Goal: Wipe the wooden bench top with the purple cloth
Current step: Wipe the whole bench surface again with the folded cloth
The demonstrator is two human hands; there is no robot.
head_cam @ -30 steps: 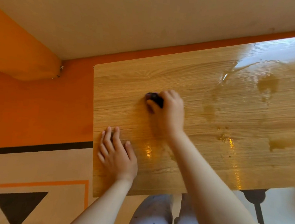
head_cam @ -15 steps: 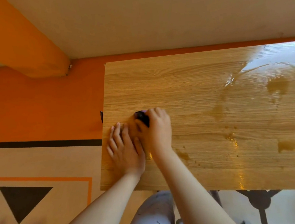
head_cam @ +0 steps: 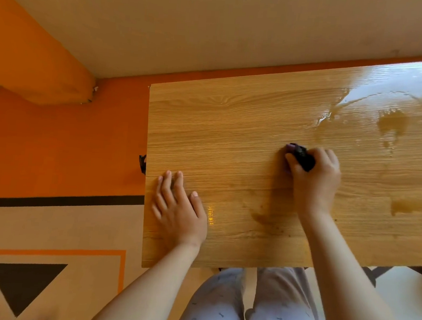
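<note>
The wooden bench top fills the middle and right of the head view, with wet patches and a shiny film of liquid toward its far right. My right hand presses a small bunched dark purple cloth onto the wood near the centre; most of the cloth is hidden under my fingers. My left hand lies flat, palm down, fingers apart, on the bench top near its left end and front edge. It holds nothing.
Orange floor with a black stripe and a black triangle lies left of the bench. A beige wall runs behind it. My legs in light patterned trousers stand at the front edge. A dark metal bench leg shows below right.
My right hand has slid the cloth to the right, away from my left hand, toward the wet area. My left hand stays flat in the same spot on the bench.
</note>
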